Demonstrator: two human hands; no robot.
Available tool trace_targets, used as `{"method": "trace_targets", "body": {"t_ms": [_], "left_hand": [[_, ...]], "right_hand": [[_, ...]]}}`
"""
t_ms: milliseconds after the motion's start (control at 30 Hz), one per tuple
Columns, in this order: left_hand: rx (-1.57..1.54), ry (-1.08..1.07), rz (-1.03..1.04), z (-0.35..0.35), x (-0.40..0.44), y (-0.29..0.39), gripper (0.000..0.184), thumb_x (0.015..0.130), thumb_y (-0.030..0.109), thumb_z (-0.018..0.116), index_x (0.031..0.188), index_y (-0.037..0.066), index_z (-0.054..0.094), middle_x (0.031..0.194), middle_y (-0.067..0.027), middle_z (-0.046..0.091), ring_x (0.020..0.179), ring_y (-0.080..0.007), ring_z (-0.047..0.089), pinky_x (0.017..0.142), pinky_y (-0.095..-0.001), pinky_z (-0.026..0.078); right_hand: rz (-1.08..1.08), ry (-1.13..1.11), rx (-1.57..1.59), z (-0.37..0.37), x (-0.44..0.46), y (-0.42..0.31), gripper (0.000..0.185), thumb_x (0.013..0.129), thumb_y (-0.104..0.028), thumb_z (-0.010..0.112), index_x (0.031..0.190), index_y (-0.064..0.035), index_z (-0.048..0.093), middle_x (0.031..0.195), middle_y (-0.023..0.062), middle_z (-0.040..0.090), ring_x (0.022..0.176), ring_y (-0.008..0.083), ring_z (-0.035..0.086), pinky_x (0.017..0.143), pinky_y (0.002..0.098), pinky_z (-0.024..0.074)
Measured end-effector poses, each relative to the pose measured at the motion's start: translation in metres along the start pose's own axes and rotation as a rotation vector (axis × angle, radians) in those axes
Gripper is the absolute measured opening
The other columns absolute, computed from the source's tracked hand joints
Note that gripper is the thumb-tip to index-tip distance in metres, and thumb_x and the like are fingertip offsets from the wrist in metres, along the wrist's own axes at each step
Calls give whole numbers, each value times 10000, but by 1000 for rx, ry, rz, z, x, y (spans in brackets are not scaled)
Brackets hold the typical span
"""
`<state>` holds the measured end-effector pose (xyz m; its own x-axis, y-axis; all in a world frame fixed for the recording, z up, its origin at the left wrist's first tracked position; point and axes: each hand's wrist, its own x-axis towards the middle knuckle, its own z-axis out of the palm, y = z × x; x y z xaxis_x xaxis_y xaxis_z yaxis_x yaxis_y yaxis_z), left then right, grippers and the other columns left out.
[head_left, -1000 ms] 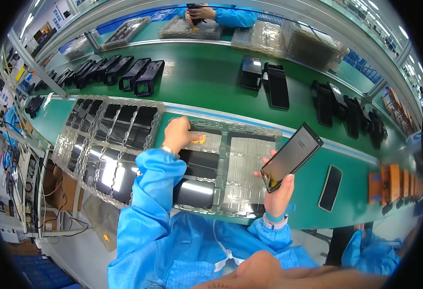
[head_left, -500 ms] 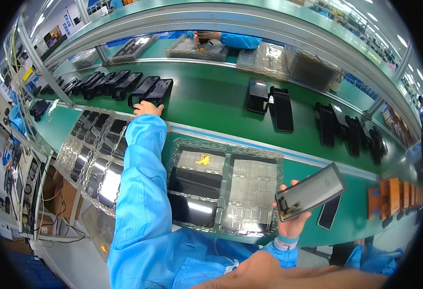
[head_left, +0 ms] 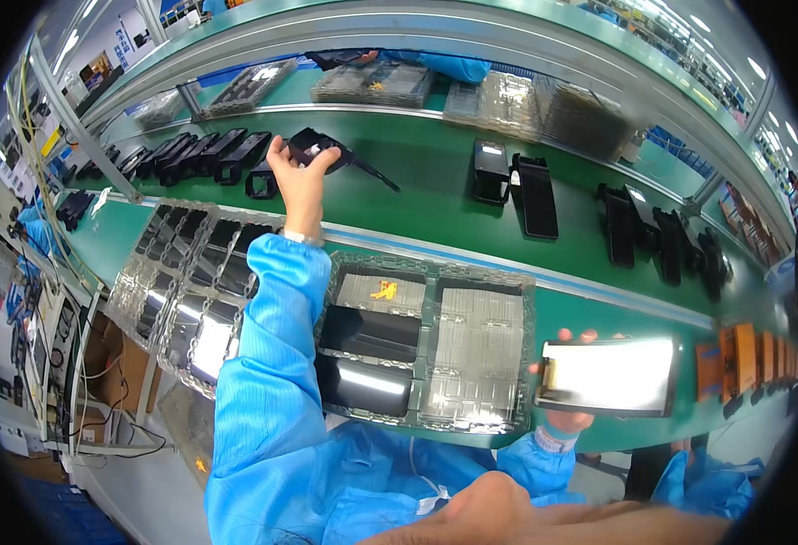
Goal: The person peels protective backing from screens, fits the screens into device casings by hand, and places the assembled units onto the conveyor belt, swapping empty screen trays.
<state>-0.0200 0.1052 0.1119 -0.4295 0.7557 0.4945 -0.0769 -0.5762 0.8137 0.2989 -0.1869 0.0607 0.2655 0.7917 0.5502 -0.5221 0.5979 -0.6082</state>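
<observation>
My left hand [head_left: 303, 173] reaches over the green belt, its thumb and fingers pinched on a black device [head_left: 319, 145] that is tilted, with a dark flap sticking out to the right. Beside it lies a row of similar black housings [head_left: 226, 154]. Over the right of the bench, my right hand [head_left: 570, 420] holds a flat rectangular panel [head_left: 608, 376] with a bright, glaring face; most of the palm is hidden behind it. Between my arms sits a clear tray [head_left: 428, 354] with dark panels [head_left: 370, 332] and small yellow pieces [head_left: 384, 290].
Another clear tray of dark panels [head_left: 158, 238] lies at the left. More black devices [head_left: 537, 198] stand on the belt at the right. Orange blocks [head_left: 738, 361] line the right edge. Across the belt are stacked trays [head_left: 494, 107] and a co-worker's blue sleeve [head_left: 458, 67].
My left hand has moved from the near tray to the belt and lifted a black device there. The panel in my right hand has turned nearly level and shifted right, over the loose phone.
</observation>
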Motion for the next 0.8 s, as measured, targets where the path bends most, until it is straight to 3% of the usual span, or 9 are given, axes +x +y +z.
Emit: {"method": "trace_targets", "body": {"t_ms": [33, 133, 167, 200, 267, 333, 467, 600, 800], "left_hand": [[-202, 30, -56, 6, -12, 18, 798, 733, 5, 724, 1349, -37, 219, 1123, -141, 545, 989, -186, 562, 884, -337, 456], [-717, 11, -277, 2, -44, 42, 404, 836, 214, 592, 1121, -66, 527, 955, -185, 638, 889, -280, 629, 863, -375, 491], [-655, 42, -365, 5, -58, 54, 417, 861, 329, 496, 978, -56, 605, 938, -224, 651, 885, -319, 639, 835, -413, 512], [-479, 61, -435, 4, -70, 63, 495, 876, 381, 440, 1039, -64, 581, 971, -248, 642, 932, -358, 633, 828, -437, 523], [-771, -118, -640, 4, -91, 68, 545, 891, 413, 389, 1074, -68, 567, 1024, -268, 624, 977, -393, 618, 843, -449, 525], [-846, -175, -766, 10, -110, 83, 593, 899, 436, 350, 1135, -71, 546, 1069, -271, 609, 1025, -418, 596, 861, -460, 519], [-835, -222, -773, 14, -136, 91, 646, 900, 466, 300, 1263, -35, 487, 1173, -249, 571, 1045, -421, 584, 866, -490, 514], [-855, -243, -734, 21, -151, 106, 662, 869, 506, 346, 1299, 12, 446, 1219, -225, 525, 1073, -388, 567, 888, -452, 491], [-904, -176, -703, 20, -158, 105, 670, 880, 460, 313, 1330, -27, 410, 1285, -231, 506, 1119, -418, 532, 924, -516, 470]], "right_hand": [[11, -71, -2, 4, 3, 1, 1044, 646, -337, 864, 1439, -118, 223, 1309, 179, 385, 1275, 345, 411, 925, 540, 507], [-39, -163, -297, 1, 8, 6, 843, 724, -288, 804, 1389, -92, 324, 1307, 157, 377, 1285, 322, 390, 963, 573, 460], [-51, -139, -296, 6, 7, 8, 767, 779, -288, 753, 1393, -117, 325, 1315, 123, 380, 1288, 302, 385, 972, 580, 443], [6, -108, -108, 8, 3, 11, 736, 796, -292, 735, 1391, -128, 332, 1322, 109, 380, 1287, 289, 388, 957, 582, 455], [99, -18, 283, 11, -5, 17, 676, 830, -298, 700, 1387, -150, 347, 1338, 80, 379, 1285, 261, 393, 928, 586, 479], [138, -85, 371, 32, -2, 22, 723, 810, -328, 725, 1393, -152, 336, 1350, 86, 378, 1272, 287, 417, 861, 582, 526], [325, 178, 131, 57, -11, 26, 896, 684, -415, 816, 1383, -112, 345, 1337, 123, 407, 1232, 325, 467, 805, 558, 564], [121, 188, -173, 71, -17, 36, 829, 710, -452, 769, 1343, -69, 394, 1349, 136, 398, 1224, 336, 470, 792, 533, 575], [-53, 298, -182, 82, -17, 41, 775, 750, -468, 724, 1333, -66, 407, 1351, 118, 391, 1211, 297, 473, 849, 538, 553]]}}
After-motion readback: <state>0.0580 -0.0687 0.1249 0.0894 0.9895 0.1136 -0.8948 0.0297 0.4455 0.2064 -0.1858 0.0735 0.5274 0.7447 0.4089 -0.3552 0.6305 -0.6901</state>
